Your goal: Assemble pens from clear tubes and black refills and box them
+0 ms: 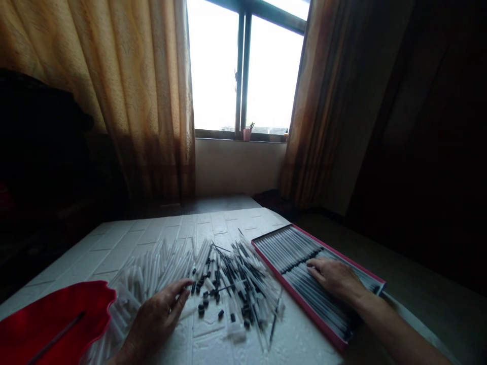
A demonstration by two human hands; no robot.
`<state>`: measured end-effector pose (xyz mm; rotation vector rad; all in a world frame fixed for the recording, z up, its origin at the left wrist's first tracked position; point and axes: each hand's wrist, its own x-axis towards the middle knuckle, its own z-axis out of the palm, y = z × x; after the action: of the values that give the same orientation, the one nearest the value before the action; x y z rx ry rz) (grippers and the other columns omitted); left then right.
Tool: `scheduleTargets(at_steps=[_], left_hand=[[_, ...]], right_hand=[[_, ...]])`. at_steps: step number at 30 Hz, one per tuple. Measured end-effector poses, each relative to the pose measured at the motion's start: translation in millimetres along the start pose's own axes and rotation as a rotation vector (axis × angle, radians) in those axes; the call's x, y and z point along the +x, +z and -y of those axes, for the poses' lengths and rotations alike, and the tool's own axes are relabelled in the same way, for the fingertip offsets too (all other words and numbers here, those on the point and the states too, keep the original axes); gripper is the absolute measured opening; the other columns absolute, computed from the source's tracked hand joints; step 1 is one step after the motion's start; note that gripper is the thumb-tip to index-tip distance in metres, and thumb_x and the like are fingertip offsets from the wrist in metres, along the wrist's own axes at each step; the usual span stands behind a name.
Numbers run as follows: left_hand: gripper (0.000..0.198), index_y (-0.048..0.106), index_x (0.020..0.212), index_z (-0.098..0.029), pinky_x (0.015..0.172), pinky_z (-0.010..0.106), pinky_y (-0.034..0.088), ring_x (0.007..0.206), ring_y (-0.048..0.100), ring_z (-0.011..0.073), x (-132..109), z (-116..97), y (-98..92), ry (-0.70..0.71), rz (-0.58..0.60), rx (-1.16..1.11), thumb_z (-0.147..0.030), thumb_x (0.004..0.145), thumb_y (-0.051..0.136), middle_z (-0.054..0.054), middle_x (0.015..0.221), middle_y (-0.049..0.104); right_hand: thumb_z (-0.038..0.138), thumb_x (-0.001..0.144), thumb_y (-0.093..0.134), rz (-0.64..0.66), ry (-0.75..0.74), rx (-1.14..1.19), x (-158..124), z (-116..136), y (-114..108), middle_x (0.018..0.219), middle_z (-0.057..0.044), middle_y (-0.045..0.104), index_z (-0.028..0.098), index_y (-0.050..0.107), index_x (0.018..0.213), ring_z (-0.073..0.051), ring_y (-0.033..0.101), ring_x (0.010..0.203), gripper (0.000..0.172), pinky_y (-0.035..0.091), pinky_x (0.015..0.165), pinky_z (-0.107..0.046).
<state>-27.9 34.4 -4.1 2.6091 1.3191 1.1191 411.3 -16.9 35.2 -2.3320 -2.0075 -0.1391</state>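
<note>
My left hand (162, 314) hovers low over the table, thumb and index finger apart. Its index fingertip is close to a small black cap (193, 287); I cannot tell whether they touch. In front of it lies a loose heap of clear plastic tubes (155, 268), and further right thin black-and-clear pen refills (247, 268) mixed with several black caps (220, 314). My right hand (335, 279) rests over a pink-edged tray (300, 299), fingers drawn together on the rows of slim pens (292, 246) inside. What those fingers hold, if anything, is hidden.
A red container (57, 309) with a dark stick in it stands at the front left. The white brick-patterned table (228, 223) reaches toward the window, where a pink cup (247, 134) stands on the sill. Curtains (152, 101) hang at both sides.
</note>
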Motion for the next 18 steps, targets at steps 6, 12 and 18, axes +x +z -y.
scheduleTargets(at_steps=[6,12,18], left_hand=[[0.028,0.067,0.103,-0.026,0.072,0.021,0.059,0.086,0.076,0.0174,-3,4,5.6,-0.009,-0.055,0.034,-0.038,0.094,0.043,0.001,0.096,0.079],[0.028,0.068,0.102,-0.026,0.073,0.021,0.06,0.081,0.077,0.0175,-3,7,5.2,0.038,-0.075,0.076,-0.035,0.094,0.042,0.001,0.093,0.079],[0.03,0.068,0.104,-0.024,0.077,0.032,0.06,0.088,0.075,0.0227,-3,-4,6.2,0.083,-0.097,0.123,-0.035,0.096,0.041,0.006,0.096,0.078]], right_hand=[[0.029,0.095,0.042,-0.038,0.021,-0.019,-2,5,-1,0.106,-0.008,0.072,0.023,0.069,0.109,-0.028,0.069,0.092,0.031,0.05,0.073,-0.036],[0.031,0.094,0.045,-0.084,0.002,-0.03,-3,12,2,0.101,-0.005,0.072,0.027,0.071,0.102,-0.025,0.07,0.087,0.027,0.049,0.067,-0.032],[0.029,0.094,0.044,-0.19,-0.007,-0.027,-6,12,9,0.103,-0.006,0.071,0.025,0.07,0.103,-0.023,0.071,0.084,0.028,0.051,0.063,-0.029]])
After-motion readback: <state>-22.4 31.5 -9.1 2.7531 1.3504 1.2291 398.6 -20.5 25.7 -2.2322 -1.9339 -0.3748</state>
